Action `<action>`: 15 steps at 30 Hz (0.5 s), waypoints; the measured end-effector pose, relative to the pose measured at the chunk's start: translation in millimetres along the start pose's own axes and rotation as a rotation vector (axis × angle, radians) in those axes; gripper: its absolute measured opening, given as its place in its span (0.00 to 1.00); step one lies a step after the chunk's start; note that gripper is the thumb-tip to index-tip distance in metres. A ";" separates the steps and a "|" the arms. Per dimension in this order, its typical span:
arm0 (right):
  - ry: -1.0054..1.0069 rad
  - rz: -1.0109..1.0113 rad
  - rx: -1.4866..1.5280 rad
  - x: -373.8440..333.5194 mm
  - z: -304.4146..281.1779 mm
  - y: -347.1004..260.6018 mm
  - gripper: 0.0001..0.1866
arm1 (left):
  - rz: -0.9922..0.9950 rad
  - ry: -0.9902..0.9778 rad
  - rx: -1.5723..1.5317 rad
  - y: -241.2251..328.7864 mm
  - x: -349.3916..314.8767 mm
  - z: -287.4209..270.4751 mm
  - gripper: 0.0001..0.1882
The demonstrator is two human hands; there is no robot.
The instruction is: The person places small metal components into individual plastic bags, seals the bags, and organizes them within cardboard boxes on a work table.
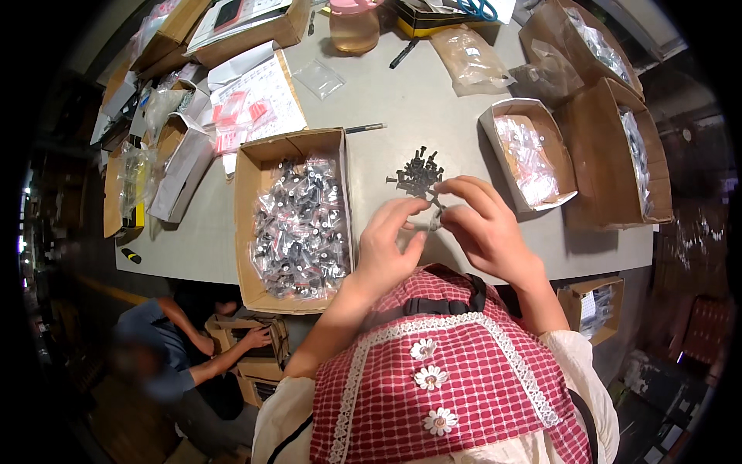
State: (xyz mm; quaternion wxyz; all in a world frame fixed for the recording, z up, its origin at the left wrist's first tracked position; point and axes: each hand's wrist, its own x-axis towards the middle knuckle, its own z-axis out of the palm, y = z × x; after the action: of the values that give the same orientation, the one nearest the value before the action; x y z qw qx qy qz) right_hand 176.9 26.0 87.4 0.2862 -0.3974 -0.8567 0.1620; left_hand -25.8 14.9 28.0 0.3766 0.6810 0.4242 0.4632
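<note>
My left hand (pixel 390 240) and my right hand (pixel 481 220) meet over the grey table (pixel 402 108), just in front of a small pile of black screws (pixel 417 172). Between the fingertips of both hands sits a small clear plastic bag (pixel 434 220); what is inside it is too small to tell. To the left of my left hand stands an open cardboard box (pixel 247 224) full of several small clear bags of black parts (pixel 301 228).
A white-lined box of small bags (pixel 529 155) and taller cardboard boxes (pixel 610 155) stand at the right. Papers, bags and boxes crowd the far left. A pink-lidded jar (pixel 354 25), a pen (pixel 365 127) and a marker lie farther back. Another person (pixel 178 363) crouches below the table at the lower left.
</note>
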 end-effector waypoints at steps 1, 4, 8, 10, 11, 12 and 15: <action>-0.013 0.038 0.006 -0.4 2.1 3.3 0.10 | -0.054 -0.009 -0.087 1.7 -1.4 2.7 0.17; 0.006 0.031 0.109 3.9 2.1 -4.8 0.11 | -0.167 -0.093 -0.146 6.3 0.4 -0.3 0.15; -0.008 0.036 0.159 4.2 9.0 -6.2 0.12 | -0.234 -0.111 -0.156 0.3 -5.1 -0.2 0.12; 0.015 0.045 0.224 5.6 11.3 -6.9 0.12 | -0.242 -0.079 -0.172 -1.2 -5.9 -0.1 0.12; 0.019 0.084 0.247 5.9 11.2 -7.3 0.12 | -0.227 -0.053 -0.179 -2.9 -6.4 1.4 0.12; 0.022 0.124 0.269 6.3 10.4 -7.9 0.13 | -0.212 -0.028 -0.187 -3.7 -7.1 2.0 0.12; 0.035 0.131 0.286 6.5 9.2 -2.5 0.15 | -0.282 -0.049 -0.224 0.0 -6.5 0.3 0.12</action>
State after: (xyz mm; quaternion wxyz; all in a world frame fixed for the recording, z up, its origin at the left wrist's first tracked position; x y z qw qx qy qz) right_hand 166.4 29.0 83.8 0.3437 -0.4105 -0.7919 0.2936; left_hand -26.9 8.8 25.9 0.5214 0.5798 0.4519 0.4333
